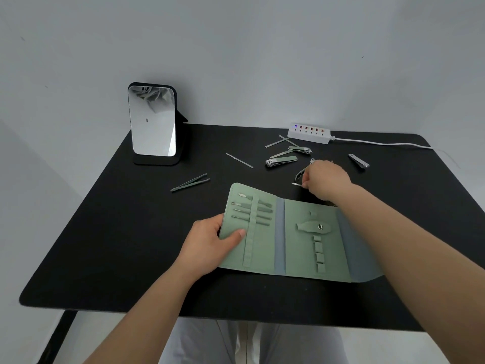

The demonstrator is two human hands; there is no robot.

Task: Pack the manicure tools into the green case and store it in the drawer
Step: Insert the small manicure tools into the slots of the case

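Note:
The green case [294, 248] lies open flat on the black table [131, 232], with several slim tools tucked under the strap of its left panel [252, 208]. My left hand [210, 243] grips the case's left edge, thumb on the panel. My right hand [324, 181] is just beyond the case, fingers pinched on a small pointed metal tool [296, 184], next to the cuticle nippers [301, 172]. Loose on the table lie green tweezers [190, 183], a thin metal pick [239, 160], two green-handled nail clippers [280, 161] [300, 150], flat files [279, 141] and a silver clipper [358, 161].
A standing mirror [152, 122] is at the back left of the table. A white power strip [309, 133] with its cord [380, 143] runs along the back right edge. A grey wall rises behind the table. My lap shows below the near edge.

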